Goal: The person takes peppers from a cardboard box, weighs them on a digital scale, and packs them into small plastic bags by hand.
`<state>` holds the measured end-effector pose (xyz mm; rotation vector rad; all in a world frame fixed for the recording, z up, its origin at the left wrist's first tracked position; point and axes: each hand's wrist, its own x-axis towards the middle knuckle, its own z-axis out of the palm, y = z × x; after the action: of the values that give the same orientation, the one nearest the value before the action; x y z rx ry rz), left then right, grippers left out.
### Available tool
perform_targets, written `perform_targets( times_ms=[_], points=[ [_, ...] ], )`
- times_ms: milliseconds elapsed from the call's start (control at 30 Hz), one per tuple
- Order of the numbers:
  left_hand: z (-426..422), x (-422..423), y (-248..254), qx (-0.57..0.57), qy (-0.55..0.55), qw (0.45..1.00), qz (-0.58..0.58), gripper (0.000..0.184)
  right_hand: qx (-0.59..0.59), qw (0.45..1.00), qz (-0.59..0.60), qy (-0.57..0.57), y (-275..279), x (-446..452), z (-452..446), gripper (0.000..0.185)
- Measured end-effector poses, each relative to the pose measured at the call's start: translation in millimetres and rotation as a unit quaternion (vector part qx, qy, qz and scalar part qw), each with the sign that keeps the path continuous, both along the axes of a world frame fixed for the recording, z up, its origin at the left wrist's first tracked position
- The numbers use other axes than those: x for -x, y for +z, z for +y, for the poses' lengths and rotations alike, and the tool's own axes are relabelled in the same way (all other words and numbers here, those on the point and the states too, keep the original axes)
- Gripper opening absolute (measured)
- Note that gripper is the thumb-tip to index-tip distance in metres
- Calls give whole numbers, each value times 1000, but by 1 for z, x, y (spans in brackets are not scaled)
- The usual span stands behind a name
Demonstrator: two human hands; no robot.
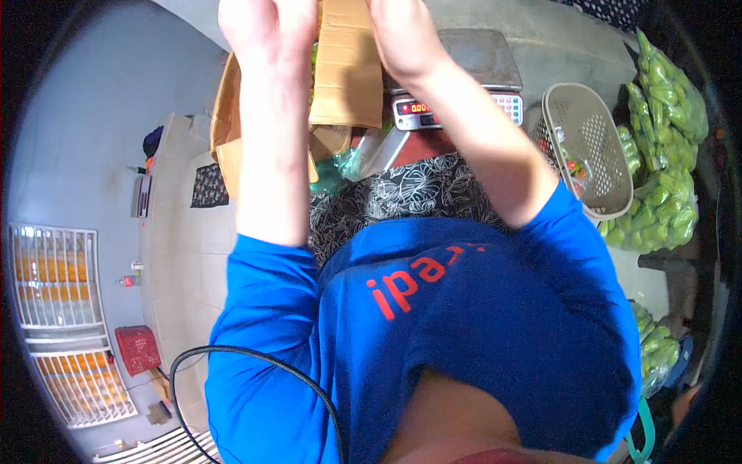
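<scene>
At the top edge, my left hand (270, 23) is beside the left side of a raised cardboard flap (348, 69). My right hand (402, 35) is at the flap's right side, close to the scale. The fingers of both hands are cut off by the frame edge, so what they hold is hidden. The flap belongs to an open cardboard box (226, 127), with some green and orange contents partly showing behind my left wrist. A digital scale (479, 62) with a metal plate and lit red digits stands behind my right forearm.
A beige perforated basket (591, 147) with a few small items stands right of the scale. Clear bags of green vegetables (665, 193) lie at the far right. A red crate (137, 349) and a white barred grille (58, 290) are at left. A black cable (255, 352) loops at lower left.
</scene>
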<state>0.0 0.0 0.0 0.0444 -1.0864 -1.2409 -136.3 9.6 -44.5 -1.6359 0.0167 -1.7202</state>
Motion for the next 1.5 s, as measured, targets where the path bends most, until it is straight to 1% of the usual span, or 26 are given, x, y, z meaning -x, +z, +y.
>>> perform_targets(
  times_ms=[33, 67, 100, 133, 200, 233, 267, 300, 333, 400, 433, 467, 567, 633, 700, 767, 900, 967, 1000, 1100, 1233, 1267, 1300, 1367, 1433, 1500],
  points=[
    [-2, -12, -16, -10, -60, 998, -10, 35, 9, 999, -36, 13, -3, -2, 7, 67],
    [-5, -25, -27, -35, -73, 997, -19, 30, -111, 960, -99, 235, -9, 6, 18, 68],
    [-8, -40, -39, -60, -87, 994, -28, 27, -224, 858, -150, 438, -1, 13, 31, 68],
    [-31, -53, -56, -95, -54, 993, -39, 26, -162, 791, -153, 570, -10, 23, 21, 70],
    [-69, -72, -96, -183, 10, 981, -56, 26, -214, 908, -37, 358, -25, 24, -6, 64],
    [-76, -76, -102, -226, 41, 971, -68, 25, -231, 946, 1, 229, -30, 18, -11, 61],
    [-8, -22, -37, -305, 108, 934, -149, 23, -237, 936, -2, 261, -23, 17, -8, 58],
    [-28, -47, -29, -226, -42, 969, -86, 18, -242, 925, -5, 294, -13, 15, -4, 55],
    [-12, -37, -5, -173, -33, 976, -131, 16, -250, 911, -7, 329, -3, 13, 0, 53],
    [21, -14, 39, -97, 3, 976, -193, 16, -150, 965, 49, 210, 12, 17, 7, 49],
    [28, -11, 47, -74, 28, 974, -213, 17, -96, 981, 75, 149, 21, 21, 10, 48],
    [31, -15, 50, -50, -2, 973, -227, 21, -32, 985, 97, 136, 28, 29, 17, 43],
    [44, -8, 40, -65, 80, 964, -245, 26, 25, 985, 137, 98, 19, 35, 22, 40],
    [53, -3, 24, -128, 135, 947, -261, 28, 44, 951, 303, -55, 15, 44, 38, 38],
    [41, -2, -8, -123, 116, 955, -242, 28, 11, 942, 331, -58, -9, 51, 48, 42],
    [49, 6, -32, -142, 139, 923, -331, 28, 43, 913, 395, -96, -46, 62, 41, 59],
    [40, 26, -77, -198, 71, 918, -336, 24, 17, 909, 411, -74, -85, 83, 45, 54],
    [30, 27, -102, -200, 32, 933, -297, 21, -4, 906, 421, -48, -106, 88, 39, 55],
    [28, 28, -113, -249, -12, 937, -244, 19, -11, 903, 427, -42, -117, 90, 34, 56],
    [6, 36, -156, -241, 111, 896, -357, 29, 2, 899, 437, -31, -152, 86, 22, 62],
    [12, 53, -184, -232, 81, 871, -424, 23, -85, 890, 447, 39, -170, 88, 27, 61],
    [14, 60, -189, -172, 107, 869, -451, 22, -101, 889, 442, 56, -178, 88, 25, 62],
    [19, 69, -190, -174, 121, 842, -495, 21, -117, 889, 437, 74, -185, 88, 24, 63],
    [21, 74, -189, -228, 77, 842, -482, 21, -48, 882, 468, 25, -197, 89, 21, 70],
    [5, 67, -206, -197, 56, 864, -459, 20, 1, 864, 503, -5, -212, 90, 14, 78],
    [-11, 68, -217, -174, 61, 878, -441, 19, -27, 875, 484, 8, -212, 88, 14, 82]
  ],
)
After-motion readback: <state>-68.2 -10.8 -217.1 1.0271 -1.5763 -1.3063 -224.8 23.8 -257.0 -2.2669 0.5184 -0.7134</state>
